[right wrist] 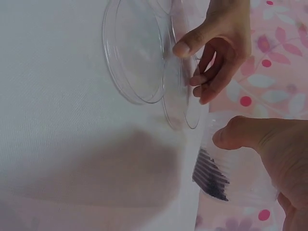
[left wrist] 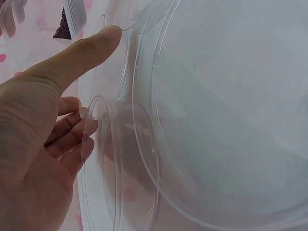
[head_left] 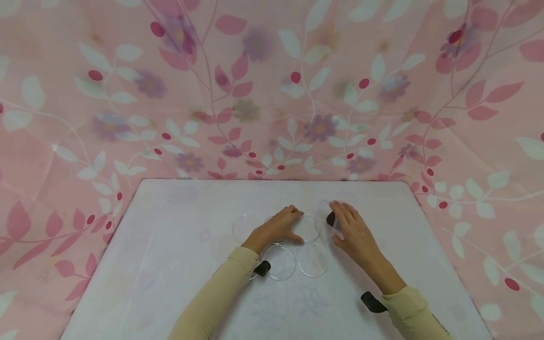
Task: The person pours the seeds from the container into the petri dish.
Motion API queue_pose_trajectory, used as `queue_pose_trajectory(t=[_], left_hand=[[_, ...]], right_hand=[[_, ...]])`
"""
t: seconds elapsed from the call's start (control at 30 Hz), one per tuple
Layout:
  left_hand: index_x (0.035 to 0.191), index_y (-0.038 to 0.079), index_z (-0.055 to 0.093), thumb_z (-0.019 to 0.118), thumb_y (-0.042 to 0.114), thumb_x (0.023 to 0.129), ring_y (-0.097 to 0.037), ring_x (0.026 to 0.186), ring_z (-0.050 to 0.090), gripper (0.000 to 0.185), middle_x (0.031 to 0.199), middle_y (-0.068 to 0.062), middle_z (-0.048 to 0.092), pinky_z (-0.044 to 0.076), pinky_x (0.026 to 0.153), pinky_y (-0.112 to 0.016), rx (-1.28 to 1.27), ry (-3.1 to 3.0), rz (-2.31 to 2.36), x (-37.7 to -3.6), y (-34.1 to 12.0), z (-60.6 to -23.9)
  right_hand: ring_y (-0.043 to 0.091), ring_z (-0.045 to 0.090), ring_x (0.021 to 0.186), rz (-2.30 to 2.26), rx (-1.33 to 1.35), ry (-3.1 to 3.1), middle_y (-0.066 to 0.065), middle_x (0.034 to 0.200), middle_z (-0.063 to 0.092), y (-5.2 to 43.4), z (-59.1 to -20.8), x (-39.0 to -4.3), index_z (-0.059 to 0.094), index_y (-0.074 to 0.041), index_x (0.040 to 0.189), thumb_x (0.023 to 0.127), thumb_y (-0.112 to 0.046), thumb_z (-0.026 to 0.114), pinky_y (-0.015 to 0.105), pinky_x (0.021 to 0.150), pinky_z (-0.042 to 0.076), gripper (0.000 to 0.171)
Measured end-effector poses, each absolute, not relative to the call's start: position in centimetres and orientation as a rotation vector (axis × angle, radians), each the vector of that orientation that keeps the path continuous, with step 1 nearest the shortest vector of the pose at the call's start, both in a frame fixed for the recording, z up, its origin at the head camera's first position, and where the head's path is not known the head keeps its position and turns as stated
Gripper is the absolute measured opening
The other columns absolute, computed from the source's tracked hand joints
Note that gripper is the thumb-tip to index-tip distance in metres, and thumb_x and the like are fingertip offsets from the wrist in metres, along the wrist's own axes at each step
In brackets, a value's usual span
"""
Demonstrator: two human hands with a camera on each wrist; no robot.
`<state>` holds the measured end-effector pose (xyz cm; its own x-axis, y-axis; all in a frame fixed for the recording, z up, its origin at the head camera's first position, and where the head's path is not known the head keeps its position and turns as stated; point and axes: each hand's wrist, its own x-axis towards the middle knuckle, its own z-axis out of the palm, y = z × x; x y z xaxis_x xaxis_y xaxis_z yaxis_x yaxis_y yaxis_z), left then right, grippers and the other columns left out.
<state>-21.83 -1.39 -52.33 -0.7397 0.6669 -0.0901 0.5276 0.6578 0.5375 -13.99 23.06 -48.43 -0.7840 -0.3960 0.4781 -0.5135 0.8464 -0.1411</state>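
Floral fabric (head_left: 272, 94) is hanging behind the worktop (head_left: 170, 283). Beside clear dishes (head_left: 312, 259), the right hand (head_left: 356, 236) is gripping a transparent container (right wrist: 240, 175) of dark grains (right wrist: 211, 182), while the left hand (head_left: 277, 228) is spreading loosely over one.

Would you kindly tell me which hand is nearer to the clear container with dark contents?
Right. The right hand holds the clear container; the left hand is apart from it, farther left, at the clear round dishes.
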Motion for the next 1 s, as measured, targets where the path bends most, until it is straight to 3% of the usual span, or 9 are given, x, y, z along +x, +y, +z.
queue_pose_trajectory(t=[1.0], left_hand=[[0.143, 0.010, 0.050, 0.084, 0.048, 0.072, -0.015, 0.120, 0.052, 0.087, 0.132, -0.003, 0.053, 0.044, 0.109, -0.030, 0.964, 2.634, 0.657, -21.8, -1.2, -52.5]], right_hand=[[0.038, 0.047, 0.131, 0.045, 0.823, -2.566, 0.017, 0.143, 0.051, 21.5, -48.0, -14.0, 0.045, -0.001, 0.144, 0.059, -0.005, 0.091, 0.044, 0.109, 0.044, 0.097]])
